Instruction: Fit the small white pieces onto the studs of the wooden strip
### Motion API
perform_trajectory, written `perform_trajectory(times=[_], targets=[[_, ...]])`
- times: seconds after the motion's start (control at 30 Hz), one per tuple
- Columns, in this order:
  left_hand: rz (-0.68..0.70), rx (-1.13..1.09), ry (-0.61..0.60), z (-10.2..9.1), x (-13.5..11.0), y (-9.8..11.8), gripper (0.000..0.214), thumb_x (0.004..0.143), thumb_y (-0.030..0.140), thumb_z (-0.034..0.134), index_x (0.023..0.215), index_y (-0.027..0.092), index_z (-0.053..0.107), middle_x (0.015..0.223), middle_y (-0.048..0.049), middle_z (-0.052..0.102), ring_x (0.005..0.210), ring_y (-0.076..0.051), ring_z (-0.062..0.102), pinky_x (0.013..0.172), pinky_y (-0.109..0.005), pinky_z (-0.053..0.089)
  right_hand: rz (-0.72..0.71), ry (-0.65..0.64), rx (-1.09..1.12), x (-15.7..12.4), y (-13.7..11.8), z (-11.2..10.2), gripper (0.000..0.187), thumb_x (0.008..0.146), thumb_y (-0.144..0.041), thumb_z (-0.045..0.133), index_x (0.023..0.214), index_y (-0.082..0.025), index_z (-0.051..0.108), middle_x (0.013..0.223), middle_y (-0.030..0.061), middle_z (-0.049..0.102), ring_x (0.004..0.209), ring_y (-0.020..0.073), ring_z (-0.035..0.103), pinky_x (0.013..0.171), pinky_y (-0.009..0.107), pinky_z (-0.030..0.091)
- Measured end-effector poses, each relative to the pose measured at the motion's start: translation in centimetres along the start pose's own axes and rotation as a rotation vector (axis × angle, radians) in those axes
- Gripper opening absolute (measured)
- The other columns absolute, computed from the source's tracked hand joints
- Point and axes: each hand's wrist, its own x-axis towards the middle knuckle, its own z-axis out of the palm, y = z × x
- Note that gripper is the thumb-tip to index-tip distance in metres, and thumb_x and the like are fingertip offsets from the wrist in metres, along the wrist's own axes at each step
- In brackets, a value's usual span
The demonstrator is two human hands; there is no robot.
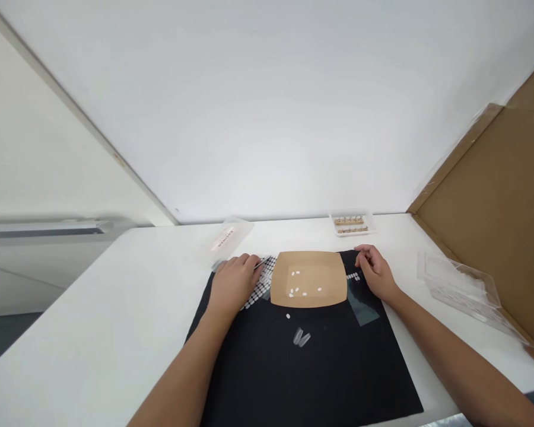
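Note:
My left hand [235, 286] rests on a sheet of white oval stickers [262, 289] at the black mat's upper left. A thin silver point, apparently the tip of tweezers [261, 262], sticks out between its closed fingers. On the mat's upper right edge lies my right hand [376, 273], fingers curled in; what they hold, if anything, is hidden. Beside it are a dark clear sheet [362, 304] and a short strip of white ovals [352, 276]. Between the hands sits a brown paper tray [309, 301] with several loose white ovals.
Clear nail tips [301, 338] and one white oval [288, 316] lie on the black mat [320, 385]. A plastic pouch [226, 237] and a small box of gold-coloured pieces [351, 225] stand at the back. Rightward are a clear plastic case [463, 284] and a cardboard box [493, 196].

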Motion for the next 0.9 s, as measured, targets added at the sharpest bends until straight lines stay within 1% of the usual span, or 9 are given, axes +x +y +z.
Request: perform_trajectory(times=[0.1,0.17,0.3,0.4,0.53,0.63,0.73,0.83,0.9], targets=[[-0.007,-0.027,0.057,0.0,0.0,0.1,0.039,0.111,0.044,0.044,0.102,0.019,0.073,0.098,-0.0105,0.078,0.092,-0.031,0.074,0.080,-0.040,0.050,0.000,0.010,-0.026,-0.1,-0.4,0.1,0.023,0.105,-0.042,0.053,0.116,-0.025,0.065,0.085,0.0016,0.066,0.074,0.0209,0.062,0.072,0.036,0.050],[-0.023,-0.064,0.102,0.2,-0.1,0.1,0.041,0.111,0.043,0.043,0.102,0.019,0.074,0.099,-0.0112,0.079,0.091,-0.032,0.075,0.079,-0.040,0.050,0.003,0.084,-0.034,-0.3,-0.7,0.2,0.026,0.104,-0.043,0.056,0.122,-0.025,0.061,0.087,0.0017,0.064,0.075,0.0211,0.060,0.073,0.036,0.050],[-0.066,-0.106,0.137,0.8,-0.1,0.2,0.038,0.110,0.028,0.039,0.125,0.016,0.072,0.110,-0.0128,0.082,0.097,-0.032,0.078,0.076,-0.039,0.052,0.028,0.271,-0.035,-0.4,-1.0,0.2,0.040,0.102,-0.047,0.062,0.133,-0.025,0.049,0.086,-0.0008,0.055,0.074,0.0203,0.054,0.071,0.035,0.049],[-0.096,-0.131,0.147,1.2,-0.1,0.1,0.041,0.106,0.018,0.040,0.141,0.013,0.062,0.114,-0.0121,0.083,0.098,-0.031,0.080,0.079,-0.038,0.055,0.045,0.262,-0.037,-0.2,-1.0,0.0,0.033,0.098,-0.052,0.069,0.116,-0.026,0.058,0.080,-0.0023,0.054,0.069,0.0189,0.053,0.066,0.033,0.047],[-0.123,-0.208,0.157,1.2,-0.3,0.2,0.059,0.098,0.005,0.041,0.157,0.012,0.046,0.125,-0.0137,0.081,0.106,-0.032,0.079,0.086,-0.040,0.059,0.067,0.190,-0.042,-0.1,-0.8,-0.1,0.037,0.098,-0.059,0.069,0.087,-0.024,0.063,0.073,-0.0009,0.059,0.064,0.0181,0.053,0.062,0.032,0.044],[-0.114,-0.320,0.183,1.1,-0.6,0.7,0.084,0.094,-0.001,0.039,0.172,0.015,0.012,0.147,-0.0179,0.069,0.122,-0.033,0.074,0.091,-0.042,0.063,0.072,0.149,-0.037,-0.1,-0.8,-0.1,0.042,0.103,-0.061,0.061,0.083,-0.024,0.064,0.072,0.0010,0.063,0.065,0.0194,0.057,0.063,0.033,0.046],[-0.052,-0.430,0.267,1.0,-0.7,1.4,0.096,0.092,-0.005,0.034,0.172,0.020,-0.013,0.166,-0.0208,0.048,0.149,-0.035,0.055,0.110,-0.053,0.058,0.062,0.125,-0.028,-0.2,-0.7,0.0,0.039,0.109,-0.055,0.048,0.103,-0.024,0.071,0.076,0.0020,0.066,0.068,0.0208,0.061,0.068,0.035,0.050],[0.114,-0.433,0.373,0.7,-0.7,1.9,0.098,0.091,-0.008,0.034,0.172,0.022,-0.014,0.177,-0.0214,0.027,0.167,-0.037,0.019,0.129,-0.065,0.036,0.037,0.137,-0.019,-0.1,-0.5,0.1,0.035,0.110,-0.043,0.042,0.125,-0.025,0.067,0.091,0.0041,0.069,0.075,0.0208,0.063,0.076,0.038,0.055],[0.183,-0.414,0.404,0.4,-0.7,2.3,0.099,0.091,-0.008,0.036,0.172,0.022,-0.012,0.178,-0.0222,0.024,0.169,-0.037,0.011,0.131,-0.069,0.029,0.025,0.165,-0.021,-0.1,-0.4,0.0,0.031,0.105,-0.035,0.046,0.126,-0.025,0.065,0.100,0.0057,0.067,0.080,0.0211,0.064,0.080,0.039,0.056]])
